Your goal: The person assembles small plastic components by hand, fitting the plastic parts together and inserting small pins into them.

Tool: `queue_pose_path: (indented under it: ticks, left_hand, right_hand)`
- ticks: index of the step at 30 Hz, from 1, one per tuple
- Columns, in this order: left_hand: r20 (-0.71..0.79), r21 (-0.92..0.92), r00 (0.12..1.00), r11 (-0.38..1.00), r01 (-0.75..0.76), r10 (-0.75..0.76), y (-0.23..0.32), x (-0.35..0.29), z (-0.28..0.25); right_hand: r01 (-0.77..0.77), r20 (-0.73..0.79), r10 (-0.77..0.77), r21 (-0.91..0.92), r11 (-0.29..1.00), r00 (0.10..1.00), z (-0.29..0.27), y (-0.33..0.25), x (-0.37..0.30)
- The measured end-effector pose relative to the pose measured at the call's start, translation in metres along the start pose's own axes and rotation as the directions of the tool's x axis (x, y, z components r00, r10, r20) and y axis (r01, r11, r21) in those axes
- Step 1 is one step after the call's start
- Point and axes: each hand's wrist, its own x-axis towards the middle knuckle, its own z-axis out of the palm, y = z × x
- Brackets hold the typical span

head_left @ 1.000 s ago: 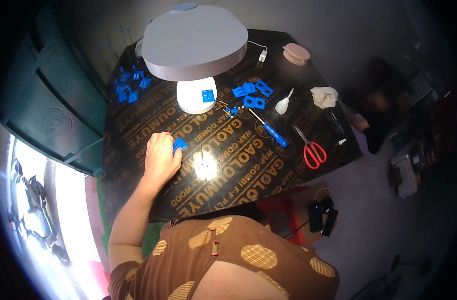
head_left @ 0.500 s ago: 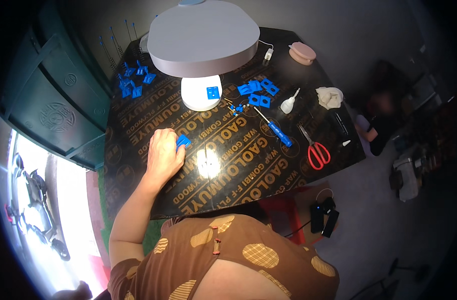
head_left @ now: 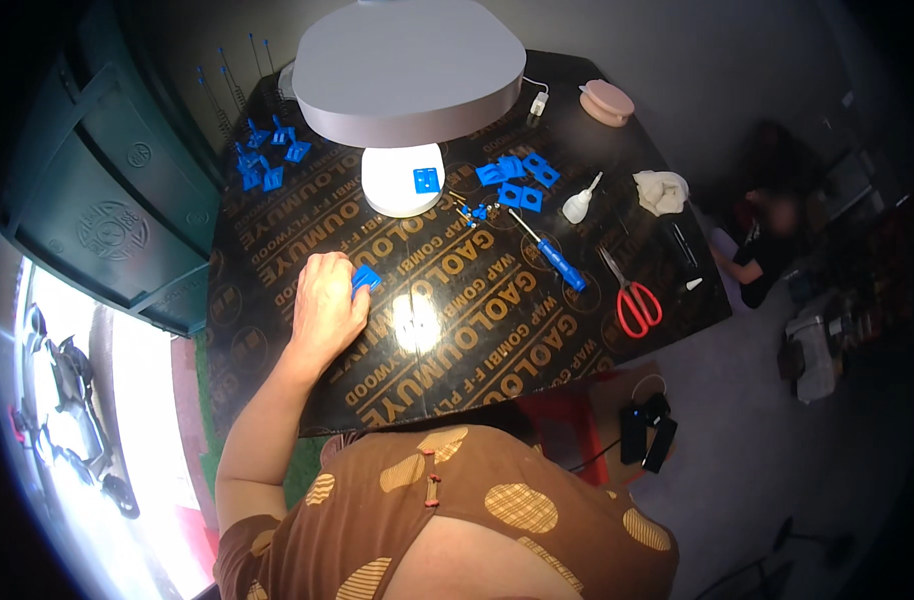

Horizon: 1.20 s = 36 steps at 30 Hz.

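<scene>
My left hand [head_left: 327,308] rests low over the left middle of the dark printed plywood table [head_left: 497,330]. Its fingers are closed around a small blue plastic piece [head_left: 365,281], whose one edge sticks out past the thumb side; the rest is covered by the hand. Farther back, a blue square plate [head_left: 426,180] lies on the lamp's white round base [head_left: 382,195]. To the right of that base are several blue plates with holes [head_left: 520,195] and a little group of small blue and metal parts [head_left: 477,213]. My right hand is out of sight.
A wide grey lamp head [head_left: 407,75] overhangs the back. Blue pieces with springy wires [head_left: 267,160] stand back left. On the right lie a blue-handled screwdriver [head_left: 557,262], red scissors [head_left: 637,305], a white squeeze bottle [head_left: 581,203], crumpled white cloth [head_left: 662,192] and a pink round case [head_left: 606,102].
The view has shifted very slightly. My left hand stays in almost the same place with the blue plastic piece in it. A person at the right background has moved a little.
</scene>
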Motion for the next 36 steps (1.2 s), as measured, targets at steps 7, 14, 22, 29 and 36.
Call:
queue_pose_path:
  ticks: [7, 14, 22, 29, 36]
  left_hand:
    - [0.034, 0.003, 0.999, 1.0, 0.024, -0.024, -0.001, -0.001, 0.0]
    - [0.043, -0.001, 0.999, 1.0, 0.031, -0.031, -0.001, -0.001, 0.0]
    - [0.041, 0.004, 0.998, 0.999, 0.039, -0.039, -0.001, -0.003, 0.0]
    - [-0.005, 0.0, 1.0, 1.0, 0.016, -0.016, -0.002, -0.001, 0.003]
    - [0.002, 0.013, 1.0, 1.0, 0.021, -0.021, -0.002, -0.002, 0.0]
  right_hand:
    - [0.046, 0.145, -0.037, -0.061, 0.997, 0.989, 0.011, -0.012, -0.013]
    - [0.109, 0.281, -0.072, -0.117, 0.987, 0.957, 0.015, -0.033, -0.023]
    - [0.197, 0.405, -0.115, -0.167, 0.966, 0.907, 0.007, -0.069, -0.032]
    - [0.27, 0.527, -0.131, -0.196, 0.943, 0.84, 0.014, -0.099, -0.045]
    - [0.348, 0.65, -0.122, -0.232, 0.908, 0.75, 0.023, -0.129, -0.064]
